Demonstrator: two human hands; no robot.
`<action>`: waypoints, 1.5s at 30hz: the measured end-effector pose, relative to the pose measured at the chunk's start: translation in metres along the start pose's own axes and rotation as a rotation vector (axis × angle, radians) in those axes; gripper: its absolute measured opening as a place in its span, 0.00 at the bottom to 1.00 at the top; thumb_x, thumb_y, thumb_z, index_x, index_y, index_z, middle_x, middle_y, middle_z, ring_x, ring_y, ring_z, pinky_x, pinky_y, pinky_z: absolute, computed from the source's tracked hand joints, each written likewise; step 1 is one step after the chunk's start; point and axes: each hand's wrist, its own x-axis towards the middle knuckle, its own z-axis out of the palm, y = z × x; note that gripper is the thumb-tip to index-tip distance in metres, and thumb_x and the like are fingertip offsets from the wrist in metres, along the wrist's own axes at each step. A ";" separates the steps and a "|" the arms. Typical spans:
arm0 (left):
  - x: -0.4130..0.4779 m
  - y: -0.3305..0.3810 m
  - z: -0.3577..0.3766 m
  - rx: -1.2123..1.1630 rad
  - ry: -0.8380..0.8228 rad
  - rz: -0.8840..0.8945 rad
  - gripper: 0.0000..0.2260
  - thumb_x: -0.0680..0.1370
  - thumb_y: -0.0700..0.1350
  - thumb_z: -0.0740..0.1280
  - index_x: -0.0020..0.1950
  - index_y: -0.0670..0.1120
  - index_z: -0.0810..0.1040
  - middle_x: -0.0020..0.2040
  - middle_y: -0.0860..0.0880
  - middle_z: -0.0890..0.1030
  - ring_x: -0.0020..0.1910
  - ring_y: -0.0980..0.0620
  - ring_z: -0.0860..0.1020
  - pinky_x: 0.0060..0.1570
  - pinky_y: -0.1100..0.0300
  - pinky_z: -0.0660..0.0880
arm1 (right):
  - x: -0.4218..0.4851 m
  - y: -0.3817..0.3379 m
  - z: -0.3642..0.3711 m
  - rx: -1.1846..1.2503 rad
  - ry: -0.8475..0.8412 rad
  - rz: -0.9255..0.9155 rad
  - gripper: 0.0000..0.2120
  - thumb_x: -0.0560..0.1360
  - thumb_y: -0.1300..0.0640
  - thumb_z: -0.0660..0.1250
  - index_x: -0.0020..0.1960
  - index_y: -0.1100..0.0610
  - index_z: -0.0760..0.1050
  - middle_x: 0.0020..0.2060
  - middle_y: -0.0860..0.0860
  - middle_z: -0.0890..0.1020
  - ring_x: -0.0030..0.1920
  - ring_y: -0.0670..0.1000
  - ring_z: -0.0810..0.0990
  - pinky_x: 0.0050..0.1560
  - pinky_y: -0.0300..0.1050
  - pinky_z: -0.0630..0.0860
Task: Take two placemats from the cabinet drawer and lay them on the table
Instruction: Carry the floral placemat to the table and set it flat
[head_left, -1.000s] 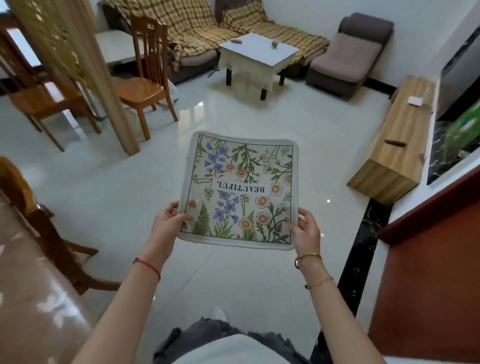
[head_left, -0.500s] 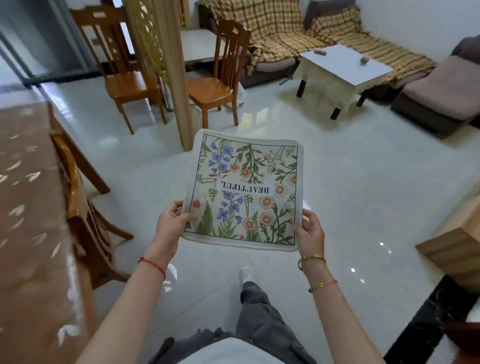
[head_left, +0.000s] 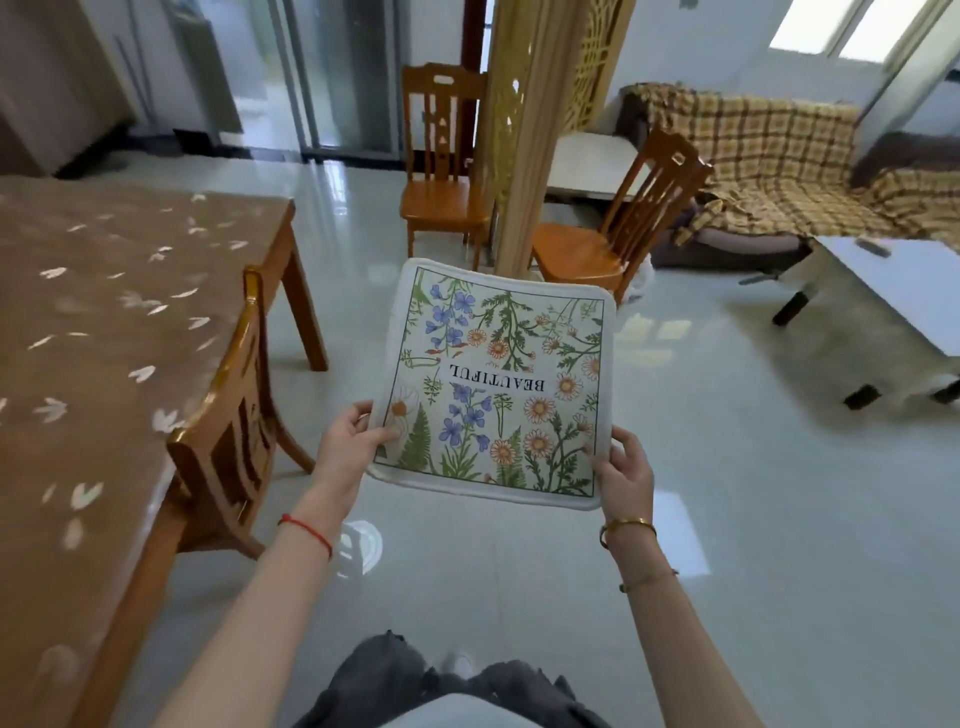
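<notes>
I hold a white floral placemat (head_left: 498, 384), printed with the word BEAUTIFUL upside down, flat in front of me above the floor. My left hand (head_left: 349, 441) grips its near left corner and my right hand (head_left: 623, 470) grips its near right corner. I cannot tell whether a second placemat lies under the one I see. The dining table (head_left: 93, 332), covered in a brown cloth with white petals, stands to my left. The cabinet drawer is out of view.
A wooden chair (head_left: 228, 415) is tucked at the table's near side, between me and the tabletop. Two more chairs (head_left: 441, 171) (head_left: 623, 228) flank a wooden screen post (head_left: 524, 135) ahead. A plaid-covered sofa (head_left: 769, 171) and a white coffee table (head_left: 893, 296) stand at the right.
My view has swung left: the dining table now fills the left side and the cabinet and bench have left the frame. Both hands keep the same hold on the placemat.
</notes>
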 end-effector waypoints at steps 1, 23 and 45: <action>0.004 0.004 -0.001 -0.012 0.041 0.003 0.20 0.74 0.27 0.65 0.65 0.37 0.72 0.58 0.40 0.80 0.56 0.43 0.79 0.63 0.47 0.74 | 0.014 -0.002 0.008 -0.006 -0.041 -0.002 0.14 0.76 0.73 0.60 0.57 0.60 0.73 0.45 0.51 0.85 0.45 0.54 0.83 0.45 0.50 0.83; 0.145 0.077 -0.161 -0.252 0.624 0.048 0.14 0.74 0.29 0.67 0.55 0.44 0.77 0.52 0.44 0.84 0.49 0.44 0.83 0.49 0.48 0.79 | 0.175 -0.012 0.344 -0.177 -0.684 0.082 0.15 0.76 0.73 0.60 0.50 0.54 0.73 0.43 0.53 0.85 0.39 0.51 0.85 0.36 0.44 0.82; 0.211 0.095 -0.350 -0.395 1.112 -0.066 0.17 0.73 0.26 0.67 0.59 0.39 0.72 0.55 0.40 0.81 0.46 0.44 0.82 0.46 0.50 0.80 | 0.162 0.016 0.701 -0.535 -1.211 0.013 0.16 0.73 0.73 0.58 0.51 0.54 0.73 0.43 0.52 0.83 0.48 0.61 0.84 0.48 0.63 0.80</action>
